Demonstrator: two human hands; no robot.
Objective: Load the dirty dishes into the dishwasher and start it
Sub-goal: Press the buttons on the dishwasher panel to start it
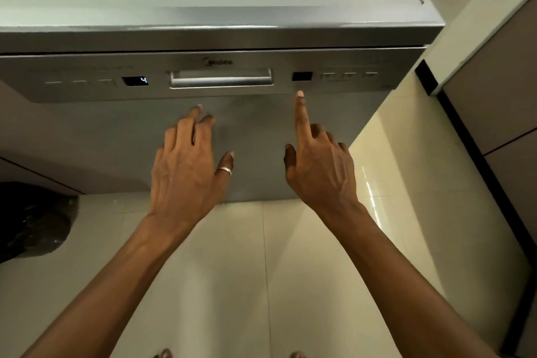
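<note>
The silver dishwasher (116, 139) stands in front of me with its door closed. Its control panel (87, 90) has a recessed handle (220, 78) in the middle. Left of the handle, a small display (135, 81) shows "4". Right of it are a dark window (302, 76) and a row of buttons (348, 76). My right hand (319, 166) points with a straight index finger, the tip at the panel's lower edge just below the dark window. My left hand (186, 166), wearing a thumb ring, hovers with relaxed fingers near the door and holds nothing.
A black bag (32, 221) lies on the floor at the left. Cabinet fronts (494, 96) with a dark plinth run along the right. The pale tiled floor (290, 270) lies below my arms, and my toes show at the bottom edge.
</note>
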